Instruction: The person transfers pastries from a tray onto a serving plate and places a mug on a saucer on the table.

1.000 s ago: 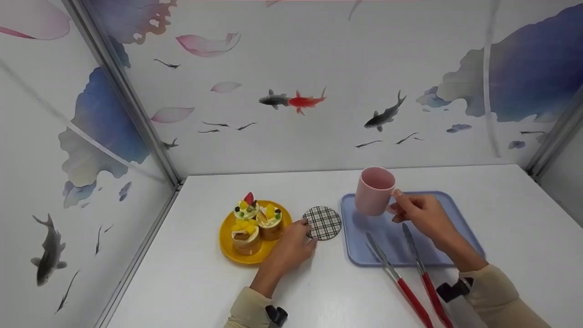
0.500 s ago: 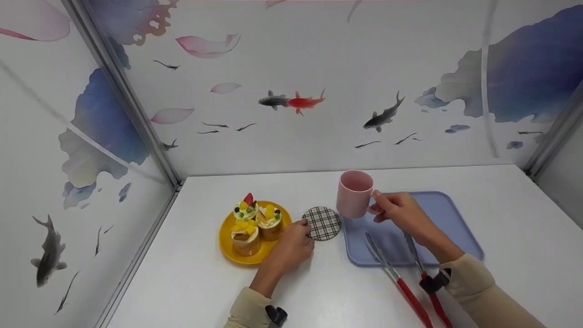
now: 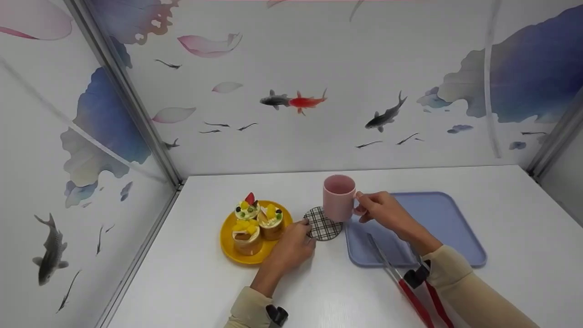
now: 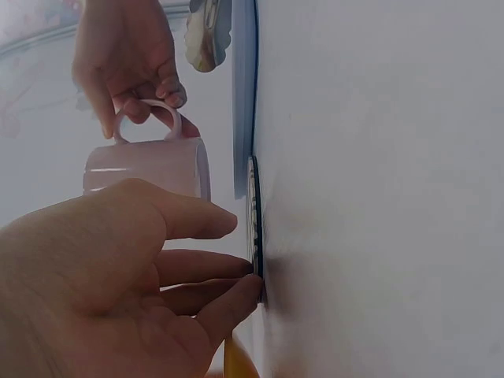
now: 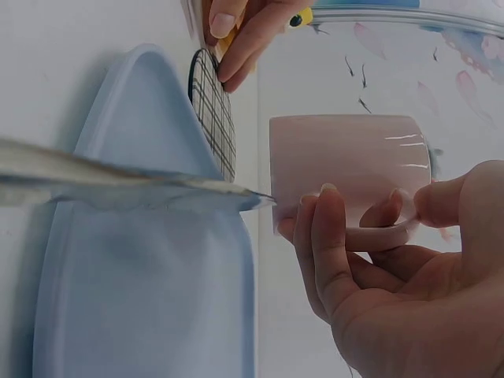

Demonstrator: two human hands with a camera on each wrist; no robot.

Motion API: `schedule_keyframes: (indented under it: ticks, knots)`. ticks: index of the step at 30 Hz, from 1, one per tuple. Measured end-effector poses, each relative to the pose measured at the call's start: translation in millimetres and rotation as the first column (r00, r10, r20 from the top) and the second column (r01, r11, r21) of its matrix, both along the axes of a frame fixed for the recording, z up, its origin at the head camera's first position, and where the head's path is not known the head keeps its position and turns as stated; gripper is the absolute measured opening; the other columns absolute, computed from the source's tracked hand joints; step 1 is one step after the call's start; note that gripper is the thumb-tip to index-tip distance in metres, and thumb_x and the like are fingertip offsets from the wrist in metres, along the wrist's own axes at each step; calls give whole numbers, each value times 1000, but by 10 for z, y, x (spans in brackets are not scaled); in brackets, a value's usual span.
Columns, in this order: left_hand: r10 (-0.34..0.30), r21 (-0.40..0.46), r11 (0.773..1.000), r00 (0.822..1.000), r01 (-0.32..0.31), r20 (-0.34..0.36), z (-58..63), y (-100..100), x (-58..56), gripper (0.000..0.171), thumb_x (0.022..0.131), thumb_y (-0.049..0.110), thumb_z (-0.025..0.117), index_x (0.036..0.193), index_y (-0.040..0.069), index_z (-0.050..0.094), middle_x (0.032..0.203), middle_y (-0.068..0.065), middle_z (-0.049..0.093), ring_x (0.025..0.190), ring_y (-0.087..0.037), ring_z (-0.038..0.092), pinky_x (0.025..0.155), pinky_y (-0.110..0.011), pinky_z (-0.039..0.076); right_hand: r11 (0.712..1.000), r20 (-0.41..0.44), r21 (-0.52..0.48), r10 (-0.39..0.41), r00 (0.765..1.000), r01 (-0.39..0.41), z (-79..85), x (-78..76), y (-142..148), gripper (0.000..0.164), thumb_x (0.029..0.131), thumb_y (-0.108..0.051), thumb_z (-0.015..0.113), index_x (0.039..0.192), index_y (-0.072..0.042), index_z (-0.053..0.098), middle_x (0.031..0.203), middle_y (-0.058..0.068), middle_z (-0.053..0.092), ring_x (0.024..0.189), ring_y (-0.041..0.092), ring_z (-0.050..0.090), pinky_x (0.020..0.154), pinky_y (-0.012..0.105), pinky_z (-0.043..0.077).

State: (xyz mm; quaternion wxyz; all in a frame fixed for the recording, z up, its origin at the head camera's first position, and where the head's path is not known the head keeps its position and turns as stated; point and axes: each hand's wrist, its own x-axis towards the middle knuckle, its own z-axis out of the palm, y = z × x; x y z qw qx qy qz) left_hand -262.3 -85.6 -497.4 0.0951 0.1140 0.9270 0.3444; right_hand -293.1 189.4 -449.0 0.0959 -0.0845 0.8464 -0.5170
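A pink mug is held by its handle in my right hand, lifted and upright. From the head view it overlaps the upper right of a round plaid coaster on the table. The right wrist view shows the mug apart from the coaster. My left hand rests beside the coaster with fingertips on its left edge. In the left wrist view the thumb of that hand stands away from the coaster.
Left of the coaster, a yellow plate bears several small fruit-topped cakes. A blue tray lies to the right. Red-handled tongs lie across its front edge, partly under my right forearm. A patterned wall stands behind the table.
My right hand has carried the mug leftward, from above the tray to over the coaster's right side, and slightly lower. The left hand and the coaster have stayed where they were.
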Motion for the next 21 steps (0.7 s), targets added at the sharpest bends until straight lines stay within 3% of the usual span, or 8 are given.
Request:
schedule_keyframes:
  ticks: [10, 15, 21]
  knots:
    - [21, 56, 998, 999, -23, 45, 7, -29, -3, 55, 106, 14, 68, 157, 2, 53, 160, -14, 59, 147, -32, 58, 120, -52, 51, 1000, 11, -2, -11, 1000, 11, -106, -109, -224, 58, 112, -51, 52, 110, 2, 77, 110, 15, 75, 96, 23, 76, 106, 51, 60]
    - [28, 42, 999, 999, -30, 44, 10, -23, -2, 54, 105, 14, 69, 156, 2, 55, 158, -14, 61, 144, -31, 61, 119, -51, 53, 1000, 14, -24, 21, 1000, -20, -163, -140, -280, 58, 113, -49, 52, 99, 3, 75, 104, 17, 74, 93, 25, 75, 97, 45, 64]
    - [40, 30, 999, 998, -41, 41, 24, -13, 18, 57, 105, 16, 70, 158, 3, 53, 159, -13, 60, 147, -30, 59, 120, -50, 52, 999, 20, -29, 40, 999, -39, -201, -169, -346, 56, 113, -46, 52, 98, 4, 75, 106, 17, 76, 97, 26, 74, 93, 39, 65]
